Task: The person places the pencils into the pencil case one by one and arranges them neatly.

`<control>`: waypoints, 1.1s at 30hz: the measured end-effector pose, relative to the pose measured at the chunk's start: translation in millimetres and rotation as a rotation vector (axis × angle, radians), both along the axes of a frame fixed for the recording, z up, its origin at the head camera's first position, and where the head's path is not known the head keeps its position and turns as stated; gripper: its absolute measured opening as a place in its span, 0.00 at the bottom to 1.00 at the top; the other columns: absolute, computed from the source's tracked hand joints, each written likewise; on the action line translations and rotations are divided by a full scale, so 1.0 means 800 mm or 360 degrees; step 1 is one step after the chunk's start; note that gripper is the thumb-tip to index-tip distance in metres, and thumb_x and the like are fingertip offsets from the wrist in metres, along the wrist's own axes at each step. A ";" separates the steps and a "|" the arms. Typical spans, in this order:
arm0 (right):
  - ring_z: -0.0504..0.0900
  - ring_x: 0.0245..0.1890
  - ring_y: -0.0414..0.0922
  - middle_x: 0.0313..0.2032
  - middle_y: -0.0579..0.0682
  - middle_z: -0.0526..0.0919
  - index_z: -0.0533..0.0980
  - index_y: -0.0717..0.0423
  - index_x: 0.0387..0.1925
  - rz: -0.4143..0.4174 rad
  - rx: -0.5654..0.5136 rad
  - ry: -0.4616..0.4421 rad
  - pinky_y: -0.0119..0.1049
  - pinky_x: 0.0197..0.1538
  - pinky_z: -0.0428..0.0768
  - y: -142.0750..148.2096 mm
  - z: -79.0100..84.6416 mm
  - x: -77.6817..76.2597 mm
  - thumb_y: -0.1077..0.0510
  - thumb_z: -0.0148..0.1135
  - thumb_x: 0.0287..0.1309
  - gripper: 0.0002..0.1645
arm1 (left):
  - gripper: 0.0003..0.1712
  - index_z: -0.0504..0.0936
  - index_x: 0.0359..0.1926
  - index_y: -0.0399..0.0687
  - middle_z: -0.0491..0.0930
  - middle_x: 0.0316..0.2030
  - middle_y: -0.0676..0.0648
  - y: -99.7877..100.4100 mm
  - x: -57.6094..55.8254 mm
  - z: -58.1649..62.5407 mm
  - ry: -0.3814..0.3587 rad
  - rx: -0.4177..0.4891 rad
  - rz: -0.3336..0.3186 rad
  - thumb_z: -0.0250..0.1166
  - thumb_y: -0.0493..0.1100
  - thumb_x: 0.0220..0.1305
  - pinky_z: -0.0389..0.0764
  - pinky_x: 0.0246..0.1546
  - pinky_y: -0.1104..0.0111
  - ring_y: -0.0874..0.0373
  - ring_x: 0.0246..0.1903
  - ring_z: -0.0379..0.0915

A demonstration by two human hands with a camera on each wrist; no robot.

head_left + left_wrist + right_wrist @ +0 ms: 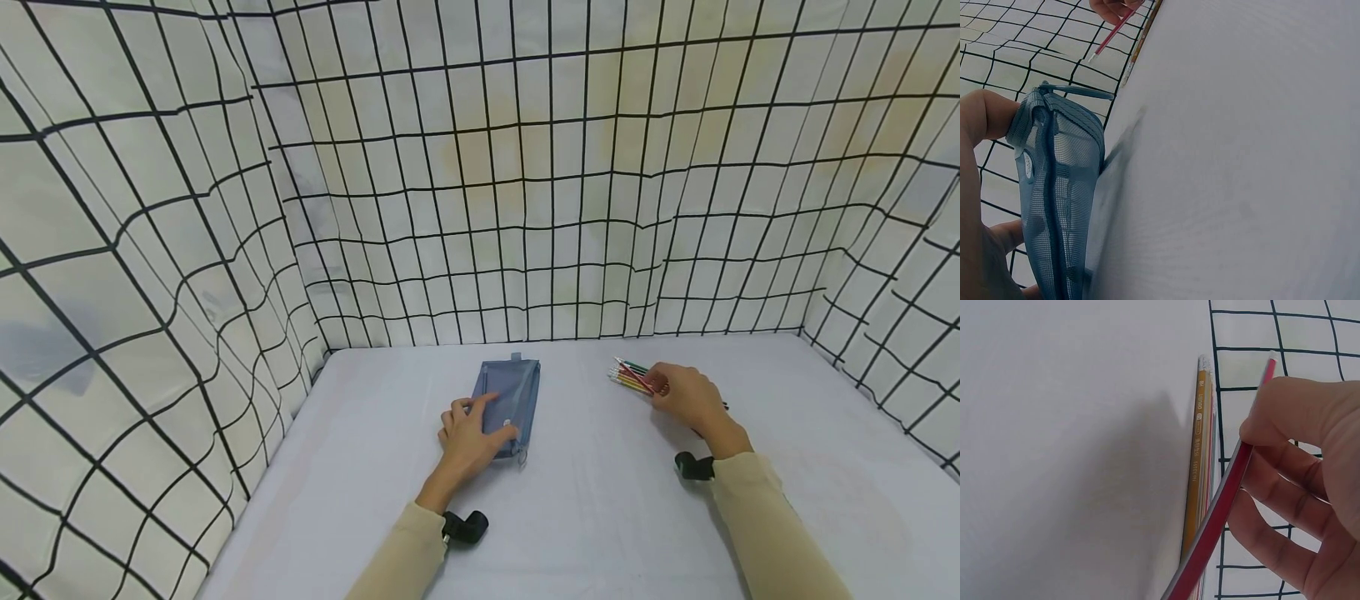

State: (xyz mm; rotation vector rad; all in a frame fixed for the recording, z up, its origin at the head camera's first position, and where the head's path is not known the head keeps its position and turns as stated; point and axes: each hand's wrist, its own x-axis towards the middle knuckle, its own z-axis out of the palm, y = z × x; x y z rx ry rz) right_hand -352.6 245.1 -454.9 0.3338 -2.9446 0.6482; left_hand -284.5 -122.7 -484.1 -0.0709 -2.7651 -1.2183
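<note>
A blue mesh pencil case (513, 387) with a zip lies flat on the white table. My left hand (468, 437) rests on it, the thumb and index finger spread over its top face, the other fingers by its left edge. In the left wrist view the mesh side and zip of the case (1063, 187) face the camera. Over to the right, my right hand (686, 398) pinches a red pencil (1216, 519) between thumb and fingers, tilted above the others. Beneath it lies a bundle of pencils (628, 377), a yellow one (1197, 444) nearest the right wrist camera.
White cloth covers the table (585, 517). A white wall with a black grid (551, 200) encloses the back and both sides. A dark wrist camera (467, 527) sits at the left sleeve, and another dark wrist camera (693, 467) at the right.
</note>
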 end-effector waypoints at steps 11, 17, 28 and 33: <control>0.79 0.34 0.48 0.40 0.55 0.85 0.79 0.62 0.53 -0.0066 -0.0169 0.0058 0.36 0.32 0.73 -0.002 0.004 0.003 0.63 0.67 0.56 0.21 | 0.45 0.70 0.73 0.62 0.59 0.68 0.37 0.000 0.000 -0.001 -0.0007 0.0001 0.0006 0.67 0.62 0.53 0.55 0.61 0.41 0.40 0.63 0.52; 0.80 0.40 0.51 0.41 0.56 0.83 0.77 0.63 0.53 -0.0091 -0.0303 0.0023 0.36 0.33 0.75 -0.002 0.006 0.002 0.62 0.66 0.58 0.21 | 0.44 0.70 0.73 0.62 0.59 0.68 0.37 0.000 0.000 0.000 -0.0002 0.0007 0.0011 0.67 0.61 0.53 0.55 0.61 0.40 0.39 0.64 0.52; 0.80 0.43 0.53 0.47 0.61 0.80 0.73 0.66 0.59 -0.0214 -0.0632 -0.0054 0.35 0.34 0.84 -0.007 0.008 0.001 0.61 0.63 0.62 0.25 | 0.44 0.70 0.73 0.62 0.59 0.69 0.37 0.000 -0.001 -0.001 -0.0003 0.0003 0.0011 0.67 0.61 0.53 0.55 0.61 0.41 0.39 0.64 0.52; 0.82 0.40 0.52 0.48 0.63 0.79 0.71 0.69 0.60 -0.0245 -0.0780 -0.0095 0.35 0.33 0.86 -0.011 0.007 0.002 0.61 0.63 0.63 0.26 | 0.45 0.70 0.73 0.62 0.59 0.69 0.37 0.000 -0.002 -0.002 0.0004 -0.0005 0.0011 0.67 0.62 0.53 0.55 0.61 0.41 0.39 0.64 0.52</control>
